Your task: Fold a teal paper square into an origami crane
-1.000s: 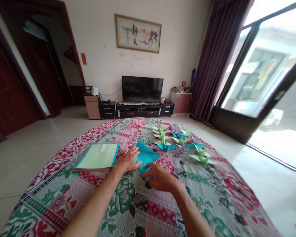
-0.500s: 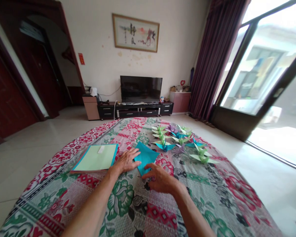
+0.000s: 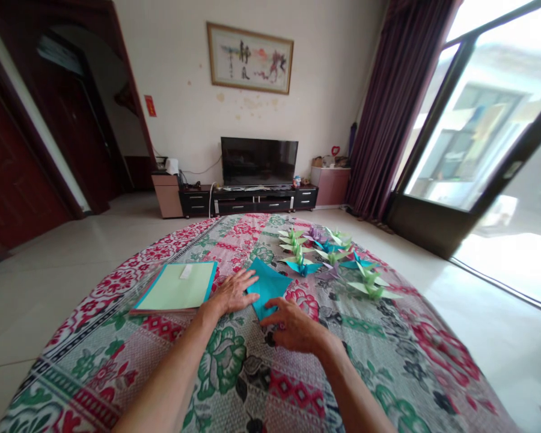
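Observation:
A teal square of paper (image 3: 268,285) lies on the flowered tablecloth (image 3: 234,373) in front of me. My left hand (image 3: 232,293) rests flat on its left edge with the fingers stretched out. My right hand (image 3: 293,325) presses its near corner, fingers bent and spread on the cloth. Neither hand holds anything lifted.
A stack of coloured sheets (image 3: 175,287) with a pale green one on top lies to the left. Several folded paper cranes (image 3: 331,258) in green, teal and purple stand beyond the paper to the right. A TV (image 3: 259,161) on a low cabinet stands at the far wall.
Both hands stay on the teal paper almost unmoved; only the camera has shifted slightly.

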`<state>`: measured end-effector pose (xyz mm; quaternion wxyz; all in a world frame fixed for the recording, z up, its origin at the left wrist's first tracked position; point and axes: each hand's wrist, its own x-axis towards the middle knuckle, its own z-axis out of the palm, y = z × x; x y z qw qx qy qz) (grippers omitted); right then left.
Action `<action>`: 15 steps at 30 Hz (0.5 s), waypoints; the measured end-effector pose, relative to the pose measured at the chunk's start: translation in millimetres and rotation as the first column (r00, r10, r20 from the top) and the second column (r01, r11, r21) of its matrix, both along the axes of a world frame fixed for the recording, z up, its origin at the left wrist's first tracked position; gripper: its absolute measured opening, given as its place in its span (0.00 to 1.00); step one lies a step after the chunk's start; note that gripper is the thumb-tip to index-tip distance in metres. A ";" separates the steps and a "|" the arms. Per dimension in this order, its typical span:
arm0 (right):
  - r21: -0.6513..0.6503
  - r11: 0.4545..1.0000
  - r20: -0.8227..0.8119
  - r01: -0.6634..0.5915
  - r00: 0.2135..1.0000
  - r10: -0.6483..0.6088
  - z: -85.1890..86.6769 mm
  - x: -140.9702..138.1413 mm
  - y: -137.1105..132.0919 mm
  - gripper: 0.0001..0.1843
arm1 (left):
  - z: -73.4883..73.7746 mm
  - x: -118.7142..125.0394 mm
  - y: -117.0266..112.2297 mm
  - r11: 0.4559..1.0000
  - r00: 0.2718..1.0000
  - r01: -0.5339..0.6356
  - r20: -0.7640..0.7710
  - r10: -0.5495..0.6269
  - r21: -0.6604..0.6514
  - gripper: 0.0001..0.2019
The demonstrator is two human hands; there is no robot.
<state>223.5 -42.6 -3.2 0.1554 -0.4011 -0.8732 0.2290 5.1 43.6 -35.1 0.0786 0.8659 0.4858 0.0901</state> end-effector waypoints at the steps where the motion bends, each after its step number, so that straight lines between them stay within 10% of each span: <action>1: -0.001 1.000 -0.001 0.001 1.000 -0.001 0.1 -0.1 -0.2 0.19 | 0.2 -0.2 0.0 1.000 1.000 0.000 0.000 0.000 -0.004 0.31; 15: 0.105 0.993 0.114 -0.056 0.993 0.044 2.2 -9.6 -2.3 0.25 | 5.2 0.4 0.4 0.998 1.000 -0.005 0.007 0.006 -0.069 0.33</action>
